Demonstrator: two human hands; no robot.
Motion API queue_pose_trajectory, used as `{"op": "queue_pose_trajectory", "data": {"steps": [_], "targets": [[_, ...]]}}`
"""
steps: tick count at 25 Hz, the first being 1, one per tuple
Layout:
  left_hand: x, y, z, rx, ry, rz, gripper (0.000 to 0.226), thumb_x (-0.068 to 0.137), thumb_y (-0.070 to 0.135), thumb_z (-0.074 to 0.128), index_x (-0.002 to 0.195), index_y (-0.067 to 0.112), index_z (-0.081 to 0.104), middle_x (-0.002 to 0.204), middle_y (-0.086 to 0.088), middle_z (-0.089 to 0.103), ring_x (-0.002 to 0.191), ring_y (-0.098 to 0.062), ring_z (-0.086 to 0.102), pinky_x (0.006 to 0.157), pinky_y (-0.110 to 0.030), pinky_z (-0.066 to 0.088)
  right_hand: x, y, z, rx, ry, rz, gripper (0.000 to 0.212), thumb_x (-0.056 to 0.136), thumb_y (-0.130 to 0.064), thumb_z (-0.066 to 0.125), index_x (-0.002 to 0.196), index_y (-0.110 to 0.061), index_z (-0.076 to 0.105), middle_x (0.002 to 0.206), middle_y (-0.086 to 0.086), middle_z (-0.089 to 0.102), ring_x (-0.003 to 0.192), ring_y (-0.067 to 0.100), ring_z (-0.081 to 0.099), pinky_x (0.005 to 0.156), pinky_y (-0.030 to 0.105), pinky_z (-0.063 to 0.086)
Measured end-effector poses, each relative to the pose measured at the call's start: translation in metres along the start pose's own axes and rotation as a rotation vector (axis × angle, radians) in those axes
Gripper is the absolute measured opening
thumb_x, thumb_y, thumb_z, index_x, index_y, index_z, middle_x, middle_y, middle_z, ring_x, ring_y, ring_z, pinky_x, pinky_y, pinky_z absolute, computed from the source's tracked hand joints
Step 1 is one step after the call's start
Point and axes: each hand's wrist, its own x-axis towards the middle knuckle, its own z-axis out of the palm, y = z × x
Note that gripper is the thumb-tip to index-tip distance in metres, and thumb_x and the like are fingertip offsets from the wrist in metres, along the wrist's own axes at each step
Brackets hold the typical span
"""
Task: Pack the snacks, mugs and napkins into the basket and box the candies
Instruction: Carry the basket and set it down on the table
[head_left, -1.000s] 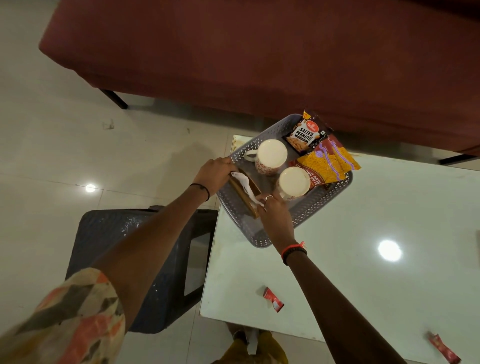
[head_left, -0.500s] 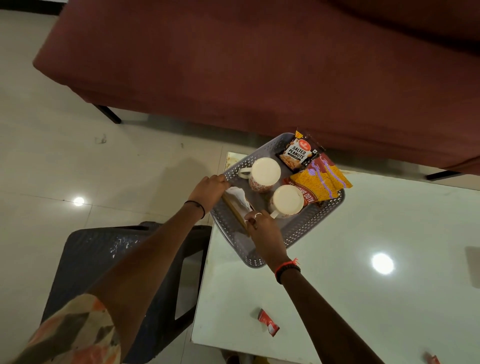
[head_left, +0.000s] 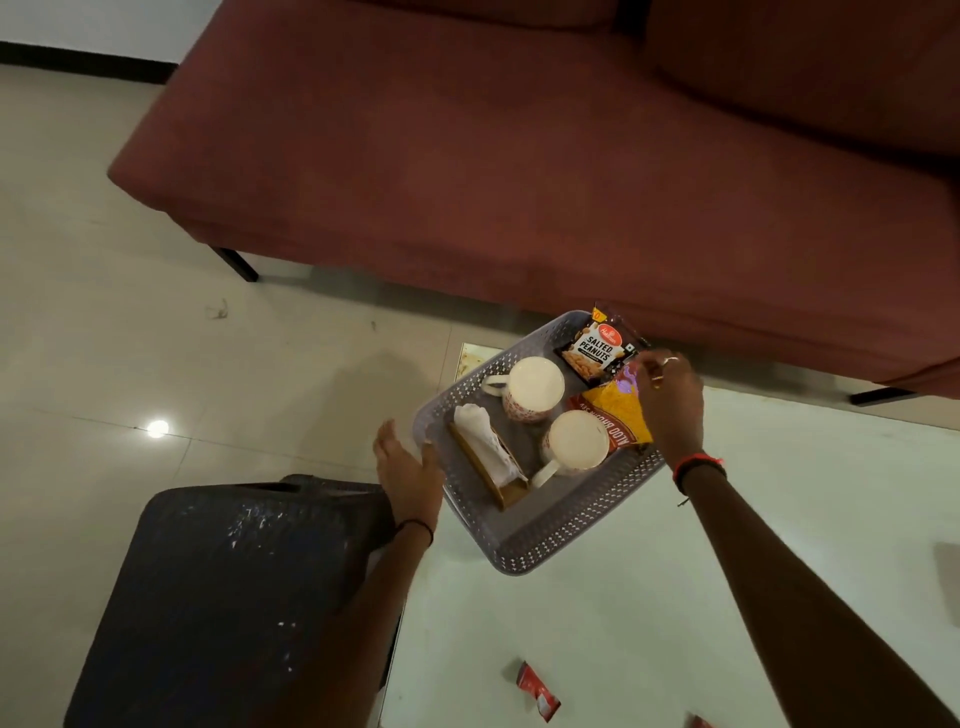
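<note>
Basket (head_left: 519, 564) of grey perforated plastic sits on the white table's (head_left: 779, 519) 11 o'clock corner, holding two mugs (head_left: 535, 387) (head_left: 576, 441), one napkin holder (head_left: 488, 467) and three packets: salted peanuts (head_left: 597, 351), yellow snack packet (head_left: 618, 410), red aloo bhujia (head_left: 615, 441). Packing looks nearly finished: the right hand (head_left: 672, 400) pinches the yellow snack packet at 2 o'clock, and the left hand (head_left: 408, 467) lies flat-fingered against the 9 o'clock rim. Two red candies (head_left: 537, 691) (head_left: 698, 722) wait at 6 o'clock; next comes boxing them, though no box shows.
</note>
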Motion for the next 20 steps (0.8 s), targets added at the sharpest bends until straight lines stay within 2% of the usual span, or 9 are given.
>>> {"op": "queue_pose_trajectory", "data": {"steps": [2, 4, 7, 8, 10, 14, 18, 20], "targets": [[-0.014, -0.007, 0.005, -0.281, -0.009, -0.355, 0.062, 0.088, 0.017, 0.055, 0.140, 0.003, 0.024, 0.148, -0.020, 0.028, 0.135, -0.033, 0.033, 0.110, -0.040, 0.030, 0.030, 0.009, -0.005, -0.034, -0.039, 0.042, 0.022, 0.090, -0.009, 0.046, 0.097, -0.001, 0.065, 0.101, 0.020, 0.066, 0.094, 0.034, 0.062, 0.072, 0.028, 0.040], [-0.026, -0.014, 0.011, -0.388, -0.159, -0.498, 0.063, 0.089, 0.019, 0.055, 0.141, 0.005, 0.022, 0.147, -0.018, 0.033, 0.132, -0.034, 0.036, 0.106, -0.040, 0.034, 0.057, 0.020, -0.005, -0.157, -0.134, 0.028, 0.023, 0.091, -0.006, 0.044, 0.096, 0.002, 0.065, 0.101, 0.023, 0.067, 0.095, 0.038, 0.062, 0.070, 0.030, 0.038], [-0.037, -0.016, 0.021, -0.426, -0.288, -0.476, 0.047, 0.090, 0.007, 0.051, 0.134, 0.004, 0.036, 0.134, -0.020, 0.048, 0.117, -0.033, 0.050, 0.088, -0.034, 0.043, 0.086, 0.034, 0.002, -0.285, -0.318, 0.071, 0.023, 0.092, -0.007, 0.046, 0.100, 0.005, 0.064, 0.108, 0.026, 0.065, 0.101, 0.038, 0.061, 0.072, 0.030, 0.039], [-0.037, -0.017, 0.024, -0.464, -0.287, -0.478, 0.044, 0.089, 0.004, 0.049, 0.132, 0.003, 0.038, 0.131, -0.021, 0.050, 0.116, -0.034, 0.050, 0.087, -0.035, 0.044, 0.092, 0.039, 0.006, -0.310, -0.384, 0.086, 0.025, 0.093, -0.008, 0.046, 0.103, 0.007, 0.063, 0.108, 0.026, 0.063, 0.102, 0.037, 0.059, 0.076, 0.033, 0.041], [-0.035, -0.015, 0.030, -0.518, -0.267, -0.490, 0.041, 0.086, 0.003, 0.045, 0.127, 0.004, 0.042, 0.125, -0.021, 0.052, 0.118, -0.036, 0.050, 0.090, -0.037, 0.045, 0.099, 0.043, 0.010, -0.319, -0.498, 0.125, 0.027, 0.094, -0.012, 0.047, 0.099, 0.011, 0.060, 0.095, 0.023, 0.057, 0.089, 0.032, 0.054, 0.075, 0.035, 0.039], [-0.029, -0.013, 0.036, -0.489, -0.197, -0.535, 0.041, 0.088, -0.008, 0.035, 0.126, 0.002, 0.044, 0.124, -0.021, 0.054, 0.115, -0.038, 0.052, 0.092, -0.043, 0.046, 0.103, 0.048, 0.012, -0.197, -0.562, 0.165, 0.025, 0.095, -0.015, 0.045, 0.079, 0.000, 0.055, 0.061, 0.011, 0.048, 0.056, 0.023, 0.041, 0.053, 0.032, 0.031], [-0.025, -0.016, 0.035, -0.389, -0.126, -0.545, 0.029, 0.087, -0.008, 0.038, 0.113, -0.007, 0.052, 0.118, -0.033, 0.056, 0.113, -0.049, 0.050, 0.097, -0.051, 0.044, 0.101, 0.055, 0.011, -0.091, -0.601, 0.118, 0.029, 0.096, -0.017, 0.044, 0.078, 0.003, 0.056, 0.062, 0.012, 0.046, 0.061, 0.024, 0.040, 0.058, 0.034, 0.030], [-0.024, -0.015, 0.033, -0.349, -0.108, -0.535, 0.023, 0.086, -0.009, 0.040, 0.103, -0.011, 0.055, 0.108, -0.039, 0.056, 0.109, -0.054, 0.050, 0.097, -0.056, 0.043, 0.099, 0.054, 0.011, -0.090, -0.605, 0.123, 0.031, 0.095, -0.018, 0.044, 0.072, -0.002, 0.057, 0.066, 0.010, 0.047, 0.061, 0.024, 0.041, 0.060, 0.034, 0.033]]}}
